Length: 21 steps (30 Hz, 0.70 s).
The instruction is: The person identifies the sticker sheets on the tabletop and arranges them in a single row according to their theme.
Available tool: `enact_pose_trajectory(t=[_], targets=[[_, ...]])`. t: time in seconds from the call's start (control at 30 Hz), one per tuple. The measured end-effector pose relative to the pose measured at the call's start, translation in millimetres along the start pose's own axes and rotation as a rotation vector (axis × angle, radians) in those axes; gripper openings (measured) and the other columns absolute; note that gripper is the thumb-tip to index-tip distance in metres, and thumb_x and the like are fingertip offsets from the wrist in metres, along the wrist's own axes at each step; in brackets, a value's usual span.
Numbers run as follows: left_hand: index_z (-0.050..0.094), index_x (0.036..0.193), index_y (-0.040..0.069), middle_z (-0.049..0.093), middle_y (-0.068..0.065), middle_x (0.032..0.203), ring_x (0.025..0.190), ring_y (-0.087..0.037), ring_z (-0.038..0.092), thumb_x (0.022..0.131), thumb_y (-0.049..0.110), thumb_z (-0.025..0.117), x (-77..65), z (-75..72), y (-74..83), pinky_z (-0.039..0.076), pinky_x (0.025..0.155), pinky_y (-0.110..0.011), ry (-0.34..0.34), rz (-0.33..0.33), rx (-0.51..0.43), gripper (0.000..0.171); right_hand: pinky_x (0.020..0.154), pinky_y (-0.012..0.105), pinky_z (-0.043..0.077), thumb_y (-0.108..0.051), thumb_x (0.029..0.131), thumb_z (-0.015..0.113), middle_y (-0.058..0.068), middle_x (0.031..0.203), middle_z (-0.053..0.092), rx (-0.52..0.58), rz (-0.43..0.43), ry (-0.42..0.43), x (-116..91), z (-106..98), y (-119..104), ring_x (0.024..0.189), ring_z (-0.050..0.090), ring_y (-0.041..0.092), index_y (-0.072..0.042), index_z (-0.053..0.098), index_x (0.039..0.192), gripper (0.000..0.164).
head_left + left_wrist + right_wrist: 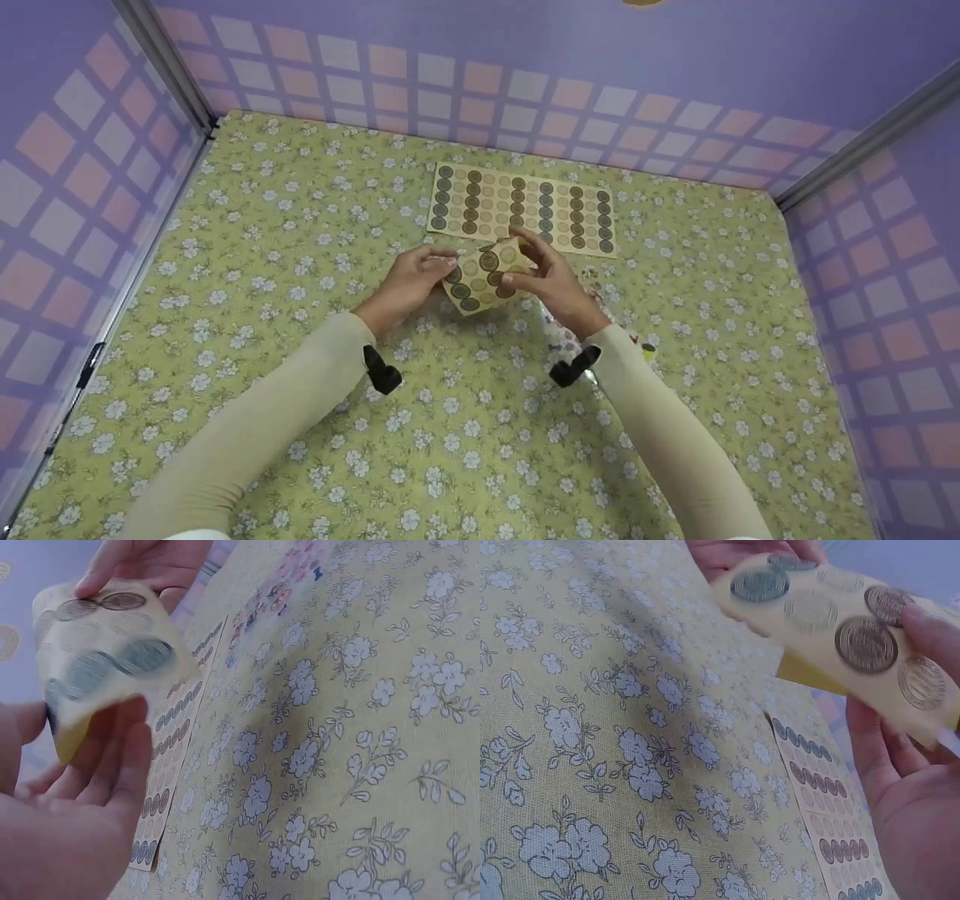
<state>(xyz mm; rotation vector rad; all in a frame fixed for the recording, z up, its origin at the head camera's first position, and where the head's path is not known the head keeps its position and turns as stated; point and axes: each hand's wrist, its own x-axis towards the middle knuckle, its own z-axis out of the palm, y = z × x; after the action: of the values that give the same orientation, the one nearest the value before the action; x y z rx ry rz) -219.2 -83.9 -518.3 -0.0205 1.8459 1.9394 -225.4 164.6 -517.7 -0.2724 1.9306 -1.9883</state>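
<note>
Right, both hands are busy on it: the left hand (409, 285) pinches the left edge of a bent sticker sheet (478, 285), fingers curled beneath, while the right hand (553, 281) has its grip closed on the other end, thumb on the printed face. The bent sheet is up off the cloth-covered desk (247, 337), its span running from hand to hand, one corner pointing back toward the person. Its rows of dark round stickers slant from far left to near right, and yellow backing shows under the curl. Just beyond, a flat sticker sheet (491, 202) lies with its long axis left to right, right end a touch nearer. Plenty of floral cloth spreads to the left and between the forearms; at the far side the patterned wall (435, 97) bounds the desk, a strip of cloth separating it from the flat sheet. Over on the right, what looks like a clear packet (559, 337) sits partly under the right wrist, contents unreadable, and a small yellow-and-dark item (649, 350) is partly hidden by the sleeve (660, 420). The bend hides the held sheet's full length, and its print blurs in the left wrist view.
</note>
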Motion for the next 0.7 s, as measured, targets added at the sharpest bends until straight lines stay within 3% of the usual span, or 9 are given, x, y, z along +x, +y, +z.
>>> enact_pose_trajectory(t=[0.13,0.23,0.33,0.4,0.47,0.53,0.7], targets=[[0.059,0.124,0.017,0.059,-0.008,0.122,0.094,-0.019,0.067,0.096,0.017,0.061,1.3,-0.3,1.1,0.057,0.082,-0.037,0.107,0.061,0.009,0.028,0.094,0.039,0.053,-0.01,0.087,0.071,0.01,0.164,0.009,0.02,0.111,-0.007,-0.6,2.6,-0.3,0.13,0.05,0.034,-0.034,0.006,0.156,0.097],[0.056,0.128,0.02,0.055,-0.007,0.127,0.094,-0.022,0.068,0.094,0.01,0.06,-0.3,-0.6,2.7,0.059,0.076,-0.035,0.112,0.121,0.017,0.035,0.089,0.039,0.055,-0.017,0.091,0.068,0.014,0.16,0.024,0.048,0.181,0.002,0.6,3.4,1.4,0.123,0.057,0.03,-0.03,0.003,0.157,0.094],[0.048,0.139,0.025,0.054,-0.007,0.133,0.099,-0.025,0.069,0.094,0.005,0.059,-2.0,-0.5,3.3,0.059,0.078,-0.037,0.084,0.198,0.026,0.05,0.081,0.041,0.058,-0.019,0.094,0.064,0.019,0.134,0.059,0.042,0.188,-0.008,3.1,3.7,4.1,0.1,0.07,0.03,-0.017,0.025,0.154,0.071],[0.04,0.145,0.03,0.054,-0.008,0.135,0.102,-0.026,0.068,0.094,0.004,0.059,-2.9,-0.4,2.9,0.059,0.08,-0.038,0.075,0.24,0.049,0.06,0.075,0.04,0.059,-0.018,0.095,0.063,0.018,0.11,0.071,0.003,0.178,0.008,3.9,3.8,5.4,0.087,0.073,0.027,-0.01,0.046,0.142,0.051],[0.033,0.148,0.036,0.055,-0.009,0.135,0.102,-0.027,0.069,0.094,0.004,0.06,-3.1,-0.1,1.7,0.059,0.08,-0.038,0.083,0.26,0.082,0.068,0.07,0.038,0.06,-0.016,0.094,0.063,0.012,0.097,0.074,-0.061,0.164,0.053,4.5,4.0,5.8,0.08,0.073,0.023,-0.008,0.059,0.127,0.034],[0.031,0.148,0.04,0.057,-0.009,0.133,0.1,-0.026,0.07,0.093,0.005,0.061,-2.6,0.3,0.1,0.059,0.079,-0.037,0.116,0.264,0.131,0.071,0.065,0.035,0.06,-0.015,0.093,0.065,0.007,0.09,0.073,-0.138,0.152,0.115,5.1,4.7,6.3,0.074,0.073,0.02,-0.008,0.064,0.118,0.026],[0.028,0.15,0.033,0.06,-0.009,0.129,0.1,-0.024,0.07,0.093,0.011,0.063,-1.4,2.0,-3.6,0.059,0.08,-0.035,0.181,0.219,0.216,0.071,0.063,0.035,0.06,-0.014,0.092,0.066,0.012,0.091,0.071,-0.245,0.136,0.207,6.7,8.1,5.3,0.069,0.071,0.017,-0.004,0.064,0.115,0.025]])
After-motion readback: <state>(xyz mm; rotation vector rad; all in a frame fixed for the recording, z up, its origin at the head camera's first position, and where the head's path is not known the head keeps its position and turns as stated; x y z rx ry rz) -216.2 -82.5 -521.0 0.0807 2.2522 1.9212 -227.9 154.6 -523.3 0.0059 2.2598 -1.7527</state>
